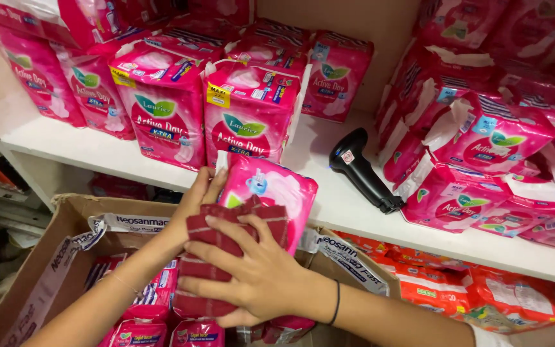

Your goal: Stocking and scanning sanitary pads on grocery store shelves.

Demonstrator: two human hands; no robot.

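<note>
So the pink pack (271, 186) is held up on end, long axis roughly vertical and leaning a bit right, top edge just under the lip of the white shelf (348, 212). Right hand (258, 273) lies flat over a dark red checked cloth (216, 257), fingers spread and pressing it against the pack's front. Left hand (194, 205) grips the pack's left edge, fingers curled round it; its fingertips are hidden behind. The pack's lower half is covered by cloth and hand. Below sits an open cardboard box (65, 222) with more packs, cut off at the bottom. A black handheld scanner (361, 170) lies on the shelf among stacked pink packs (162, 103).
</note>
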